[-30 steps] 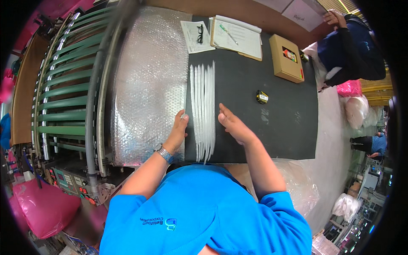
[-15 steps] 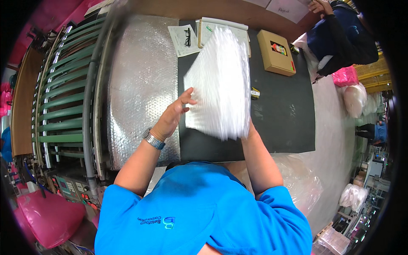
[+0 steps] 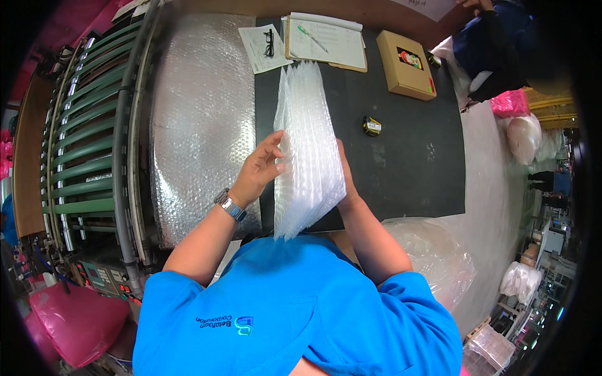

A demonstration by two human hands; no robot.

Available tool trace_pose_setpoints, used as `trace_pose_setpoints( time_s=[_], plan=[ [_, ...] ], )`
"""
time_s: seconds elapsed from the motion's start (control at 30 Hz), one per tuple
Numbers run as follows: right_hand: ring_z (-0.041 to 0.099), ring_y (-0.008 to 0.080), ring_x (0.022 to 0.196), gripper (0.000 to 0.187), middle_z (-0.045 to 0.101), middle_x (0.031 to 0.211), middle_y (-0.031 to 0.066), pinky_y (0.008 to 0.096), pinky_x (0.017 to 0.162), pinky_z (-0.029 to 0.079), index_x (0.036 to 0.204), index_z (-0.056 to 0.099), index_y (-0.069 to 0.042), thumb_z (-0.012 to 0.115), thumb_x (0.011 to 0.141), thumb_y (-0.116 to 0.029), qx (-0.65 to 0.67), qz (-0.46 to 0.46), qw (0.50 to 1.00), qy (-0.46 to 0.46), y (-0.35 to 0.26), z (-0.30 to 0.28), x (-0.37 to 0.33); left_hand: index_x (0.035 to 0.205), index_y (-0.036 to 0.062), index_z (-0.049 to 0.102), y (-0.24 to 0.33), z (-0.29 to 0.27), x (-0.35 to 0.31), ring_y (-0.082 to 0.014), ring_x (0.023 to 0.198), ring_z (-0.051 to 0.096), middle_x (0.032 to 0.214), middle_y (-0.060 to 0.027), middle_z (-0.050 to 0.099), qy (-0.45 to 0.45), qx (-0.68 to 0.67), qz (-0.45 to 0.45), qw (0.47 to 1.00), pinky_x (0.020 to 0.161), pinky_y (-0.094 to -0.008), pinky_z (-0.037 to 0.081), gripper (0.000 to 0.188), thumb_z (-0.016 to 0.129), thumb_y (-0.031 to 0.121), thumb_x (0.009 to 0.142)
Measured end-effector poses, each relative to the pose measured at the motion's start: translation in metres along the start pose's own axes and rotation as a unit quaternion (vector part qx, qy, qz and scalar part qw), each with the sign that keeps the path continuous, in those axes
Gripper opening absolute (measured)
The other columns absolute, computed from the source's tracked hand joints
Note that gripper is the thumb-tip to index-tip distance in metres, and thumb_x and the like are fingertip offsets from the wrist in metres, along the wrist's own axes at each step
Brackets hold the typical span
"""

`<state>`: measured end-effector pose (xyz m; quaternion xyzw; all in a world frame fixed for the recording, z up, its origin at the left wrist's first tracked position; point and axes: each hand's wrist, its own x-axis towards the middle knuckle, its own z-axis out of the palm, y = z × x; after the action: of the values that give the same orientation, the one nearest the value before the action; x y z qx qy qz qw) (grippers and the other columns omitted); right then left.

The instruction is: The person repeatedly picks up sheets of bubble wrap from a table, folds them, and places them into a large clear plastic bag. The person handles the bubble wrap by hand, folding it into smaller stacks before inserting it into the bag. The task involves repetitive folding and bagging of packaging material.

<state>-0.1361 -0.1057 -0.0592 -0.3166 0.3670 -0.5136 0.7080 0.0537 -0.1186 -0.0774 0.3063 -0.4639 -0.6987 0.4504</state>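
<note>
A stack of clear bubble wrap sheets [image 3: 307, 150] stands on edge in front of me, its many edges facing up and slightly fanned. My right hand [image 3: 345, 172] grips the stack from its right side, the fingers partly hidden behind it. At the left face, my left hand [image 3: 260, 166] has its fingers spread, with the fingertips and thumb against the outermost sheet. A metal watch [image 3: 229, 205] is on my left wrist. The lower end of the stack comes close to my blue shirt [image 3: 295, 294].
A bubble wrap sheet [image 3: 204, 125] covers the left of the dark table mat [image 3: 414, 169]. Beyond are a tape measure [image 3: 371, 126], a clipboard [image 3: 326, 41], glasses [image 3: 269, 42] and a cardboard box [image 3: 406, 66]. A green roller conveyor [image 3: 94, 144] stands left; a co-worker [image 3: 495, 53] is far right.
The stack has swung from a blurred, tilted pose to a steadier upright one, nearer my body and further left. My left fingers have come against its side. The view has shifted slightly.
</note>
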Motion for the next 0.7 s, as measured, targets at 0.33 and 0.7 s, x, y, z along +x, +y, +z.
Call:
trace_pose_setpoints(
  time_s=[0.33,0.7],
  plan=[
    [0.03,0.0253,0.123,0.064,0.037,0.129,0.0131,0.0561,0.094,0.023,0.126,0.032,-0.011,0.037,0.084,-0.059,-0.13,0.137,0.982,0.011,0.04,-0.047,0.012,0.105,0.0106,0.05,-0.048,-0.026,-0.006,-0.0233,0.117,0.036,0.127,-0.0084,0.041,0.048,0.143,-0.111,0.982,0.098,-0.0377,0.03,0.029,0.06,0.012,0.078],
    [0.047,0.0289,0.108,0.082,0.044,0.12,0.0193,0.0362,0.092,0.038,0.133,0.016,0.002,0.064,0.068,-0.014,-0.334,0.022,0.935,0.119,0.0,-0.035,0.01,0.13,0.0047,0.031,-0.039,0.009,-0.009,-0.0293,0.118,0.037,0.129,-0.018,0.035,0.075,0.443,-0.025,0.893,0.096,-0.0399,0.034,0.06,0.059,0.026,0.081]
  ],
)
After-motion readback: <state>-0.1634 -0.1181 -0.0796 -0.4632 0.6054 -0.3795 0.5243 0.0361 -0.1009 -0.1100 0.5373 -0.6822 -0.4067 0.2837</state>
